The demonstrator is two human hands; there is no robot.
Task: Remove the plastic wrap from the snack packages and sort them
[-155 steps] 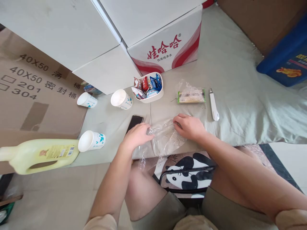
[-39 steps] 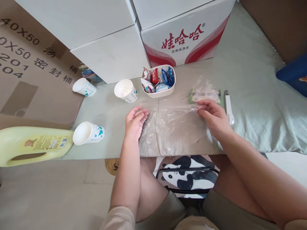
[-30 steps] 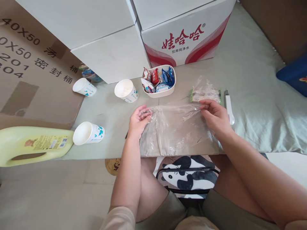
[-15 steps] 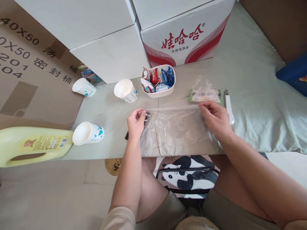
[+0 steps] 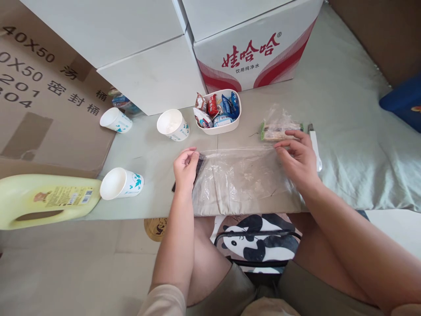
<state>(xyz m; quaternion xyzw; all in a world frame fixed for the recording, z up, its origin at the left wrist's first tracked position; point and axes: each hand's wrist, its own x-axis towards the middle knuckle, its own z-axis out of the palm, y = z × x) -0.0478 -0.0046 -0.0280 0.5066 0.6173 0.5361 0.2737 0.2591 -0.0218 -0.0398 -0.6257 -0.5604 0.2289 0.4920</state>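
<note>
A clear plastic bag (image 5: 240, 175) lies spread flat along the table's near edge, its top edge running between my hands. My left hand (image 5: 186, 169) pinches the bag's upper left corner. Under that hand a dark phone-like object (image 5: 199, 165) shows in part. At the upper right corner, my right hand (image 5: 297, 158) pinches the bag between thumb and index finger, its other fingers lifted apart. Just beyond it lies a clear package with green edges (image 5: 268, 131), partly covered by the fingers. A white utility knife (image 5: 315, 147) rests to the right of that hand.
Three white paper cups (image 5: 121, 183) (image 5: 173, 125) (image 5: 116, 120) stand or lie at the left. A white tub (image 5: 221, 129) of wrapped snacks sits before a white-and-red carton (image 5: 253, 57). A yellow jug (image 5: 49, 202) lies far left; a blue object (image 5: 403, 103) is far right.
The fingers of my right hand have lifted and spread, while its thumb and index stay at the bag's corner. My left hand and the bag have hardly moved.
</note>
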